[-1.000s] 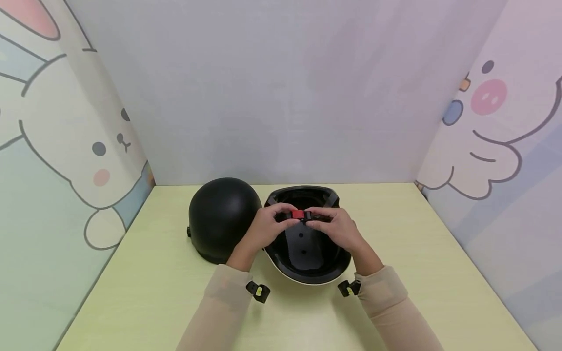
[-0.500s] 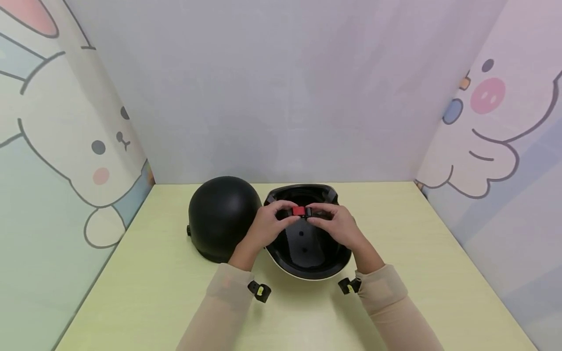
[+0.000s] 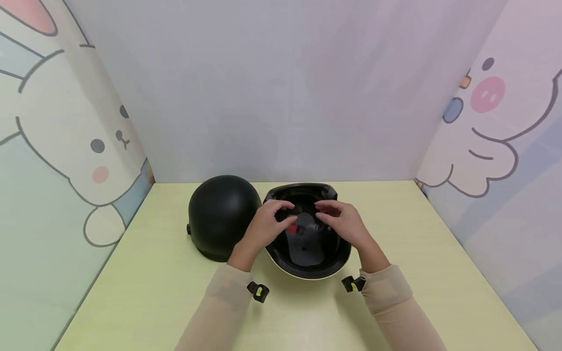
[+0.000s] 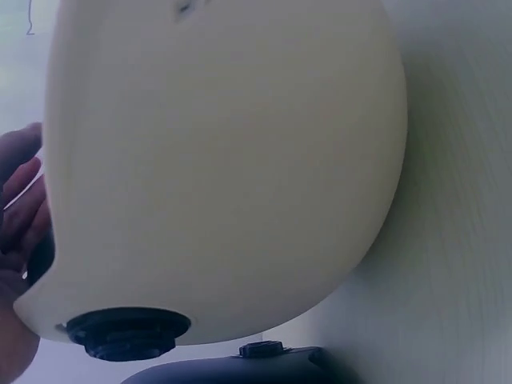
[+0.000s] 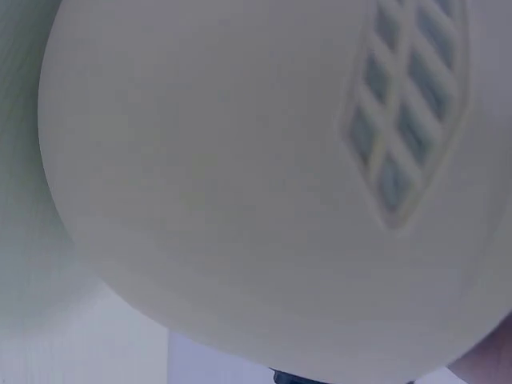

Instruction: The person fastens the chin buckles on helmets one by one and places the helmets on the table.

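Note:
An upturned helmet (image 3: 304, 265) shows its black inside in the head view; both wrist views show its pale outer shell (image 4: 224, 176). My left hand (image 3: 265, 224) hovers over its left rim, thumb and fingers apart with nothing between them. Above the right side is my right hand (image 3: 347, 224), its fingers loosely bent around empty space. Below the left fingertips, a red buckle (image 3: 291, 228) lies inside the helmet. The shell carries a dark round fitting (image 4: 128, 332) in the left wrist view and a lattice vent (image 5: 408, 104) in the right wrist view.
A matte black helmet (image 3: 225, 217) stands dome up, close beside the upturned one on its left. Both are on a pale yellow table (image 3: 145, 292). A grey wall (image 3: 285, 97) rises behind, and cartoon-printed panels (image 3: 487, 126) flank the sides.
Both hands were pinching the red buckle and its black strap end above the helmet. They have let go and moved apart, the right hand rightward; the buckle has dropped inside.

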Demonstrator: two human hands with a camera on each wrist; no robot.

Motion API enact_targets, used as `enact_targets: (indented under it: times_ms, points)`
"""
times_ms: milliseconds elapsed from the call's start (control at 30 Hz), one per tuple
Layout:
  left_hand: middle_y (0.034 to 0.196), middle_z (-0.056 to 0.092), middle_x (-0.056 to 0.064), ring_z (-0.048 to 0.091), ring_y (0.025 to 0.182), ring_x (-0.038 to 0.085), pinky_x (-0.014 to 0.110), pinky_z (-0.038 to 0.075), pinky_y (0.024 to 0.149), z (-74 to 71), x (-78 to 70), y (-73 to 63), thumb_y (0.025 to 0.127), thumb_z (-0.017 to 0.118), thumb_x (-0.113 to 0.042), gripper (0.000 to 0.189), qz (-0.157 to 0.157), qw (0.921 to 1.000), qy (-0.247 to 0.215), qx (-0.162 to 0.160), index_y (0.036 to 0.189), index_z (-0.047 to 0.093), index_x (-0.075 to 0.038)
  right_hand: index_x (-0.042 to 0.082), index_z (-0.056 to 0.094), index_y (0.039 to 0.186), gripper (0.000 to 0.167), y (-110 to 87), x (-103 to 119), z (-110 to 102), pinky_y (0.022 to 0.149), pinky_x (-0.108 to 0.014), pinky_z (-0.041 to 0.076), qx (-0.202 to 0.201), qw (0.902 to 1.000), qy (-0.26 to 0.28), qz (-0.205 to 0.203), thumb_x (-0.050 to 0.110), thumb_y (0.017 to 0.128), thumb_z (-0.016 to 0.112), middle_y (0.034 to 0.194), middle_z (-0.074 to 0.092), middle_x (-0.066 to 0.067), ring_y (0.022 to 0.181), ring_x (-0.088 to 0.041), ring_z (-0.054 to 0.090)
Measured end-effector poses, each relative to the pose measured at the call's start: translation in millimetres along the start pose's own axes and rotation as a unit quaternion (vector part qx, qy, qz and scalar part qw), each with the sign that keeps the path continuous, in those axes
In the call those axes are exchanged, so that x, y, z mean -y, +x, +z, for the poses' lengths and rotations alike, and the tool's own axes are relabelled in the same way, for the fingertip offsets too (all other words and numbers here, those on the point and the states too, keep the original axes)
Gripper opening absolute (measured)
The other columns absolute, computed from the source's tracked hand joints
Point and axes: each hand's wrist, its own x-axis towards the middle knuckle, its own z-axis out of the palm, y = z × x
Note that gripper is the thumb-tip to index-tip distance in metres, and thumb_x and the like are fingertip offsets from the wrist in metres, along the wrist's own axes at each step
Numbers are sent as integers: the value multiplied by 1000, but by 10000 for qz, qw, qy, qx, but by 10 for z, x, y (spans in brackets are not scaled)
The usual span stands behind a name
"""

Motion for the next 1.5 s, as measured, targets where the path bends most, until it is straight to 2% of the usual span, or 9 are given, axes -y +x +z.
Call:
enact_targets:
  times_ms: [267,500,667,800,933,1133,1267,1400,1500]
  points:
    - [118,63,5,54,114,24,43,46,93,-52,32,-78,89,74,-19,30,-53,9992,9,-398,116,69,-6,1,67,121,32,-40,-30,-83,83,-34,50,-476,9989,-1,37,12,91,70,112,67,-13,101,-27,63]
    - [124,62,6,48,121,26,47,41,99,-80,111,-180,88,75,-14,30,-87,9966,-80,-815,114,68,-3,2,68,120,31,-109,-91,-161,79,-25,50,-846,9963,2,112,14,92,70,114,66,-15,102,-26,62]
    - [131,57,9,44,125,30,51,38,101,-59,175,-252,87,75,-14,32,-240,9946,-188,-995,116,67,-2,0,66,120,31,-158,-165,-207,93,-38,46,-1028,9946,140,48,13,92,69,121,62,-16,112,-32,57]
    - [139,49,11,39,130,32,53,39,98,-36,211,-305,87,76,-16,41,-412,9929,-307,-1074,124,63,-3,-1,64,124,34,-203,-231,-218,100,-49,39,-1125,9933,258,-1,11,92,69,130,56,-18,122,-37,48]
    - [145,42,11,36,134,33,56,38,99,-21,227,-328,88,75,-19,50,-523,9925,-421,-1020,133,57,-6,0,56,133,44,-255,-304,-209,104,-51,32,-1190,9922,345,120,12,93,69,140,47,-19,132,-35,38]
    - [154,28,14,29,138,36,58,34,101,-3,223,-324,90,72,-22,59,-704,9936,-494,-727,143,49,-11,7,40,148,61,-339,-414,-160,107,-52,29,-1082,9896,704,640,20,95,66,152,32,-17,140,-35,28]
    - [158,18,14,24,141,35,58,33,103,9,219,-331,91,71,-23,68,-881,9926,-597,-592,150,39,-14,7,33,151,64,-393,-491,-111,107,-52,29,-1052,9868,955,777,21,97,64,155,27,-15,141,-39,23]
    - [160,11,10,21,142,36,59,31,103,14,208,-348,92,69,-25,74,-1032,9909,-722,-474,155,29,-17,5,29,152,66,-429,-552,-53,111,-51,21,-1071,9870,936,744,22,97,63,156,23,-19,142,-39,17]
    - [160,9,9,20,142,37,59,30,104,22,203,-359,93,68,-26,75,-1154,9895,-792,-362,156,26,-19,7,25,153,69,-457,-585,4,107,-45,30,-988,9847,1140,869,23,98,62,154,24,-21,138,-37,27]
